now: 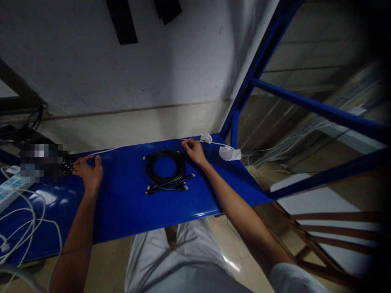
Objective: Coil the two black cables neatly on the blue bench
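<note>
On the blue table (122,215) lies a coil of black cable (165,167), its plug ends with pale tips spread around it. My left hand (89,173) is at the table's left side, thumb apart from the fingers. Its fingertips reach a dark bundle with small shiny tips (67,167), partly blurred out, and I cannot tell if they grip it. Just right of the coil, my right hand (194,151) has its fingers curled in a pinch near the white cable (134,145) along the back edge. What it holds, if anything, is hidden.
A white power strip (10,189) and looping white cords (33,219) occupy the left end. Crumpled white wrappings (229,154) sit at the back right. A blue metal frame (244,97) rises at right, with a wooden chair (324,228) below it. Behind stands a wall (91,61).
</note>
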The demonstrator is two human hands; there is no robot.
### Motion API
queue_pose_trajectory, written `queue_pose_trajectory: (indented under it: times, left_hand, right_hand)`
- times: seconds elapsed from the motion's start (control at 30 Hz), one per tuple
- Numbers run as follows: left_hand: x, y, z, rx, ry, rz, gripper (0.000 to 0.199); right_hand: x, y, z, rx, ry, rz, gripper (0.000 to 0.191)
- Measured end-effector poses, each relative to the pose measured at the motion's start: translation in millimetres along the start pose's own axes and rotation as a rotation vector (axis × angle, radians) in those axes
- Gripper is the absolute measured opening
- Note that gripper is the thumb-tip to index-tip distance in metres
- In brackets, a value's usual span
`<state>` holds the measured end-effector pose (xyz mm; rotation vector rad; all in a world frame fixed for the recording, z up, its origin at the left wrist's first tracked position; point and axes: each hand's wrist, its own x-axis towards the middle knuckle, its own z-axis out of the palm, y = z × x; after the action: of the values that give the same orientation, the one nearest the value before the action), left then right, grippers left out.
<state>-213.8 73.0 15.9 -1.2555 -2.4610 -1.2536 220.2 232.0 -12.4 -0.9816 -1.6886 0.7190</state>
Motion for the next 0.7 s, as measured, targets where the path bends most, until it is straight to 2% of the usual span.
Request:
queue_pose_trajectory:
  times: [0.1,0.3,0.7]
  left_hand:
    - [2,-7,3.6,-0.004,0.065,0.043,0.037]
    - [6,-18,9.2,0.009,0.072,0.071,0.039]
    - [4,-14,10.3,0.009,0.067,0.062,0.036]
  right_hand:
    - [0,0,0,-0.002,0.005,-0.003,0.053]
    - [1,1,0,0.001,0.011,-0.014,0.052]
    - [1,3,-2,-0.003,0.045,-0.008,0.051]
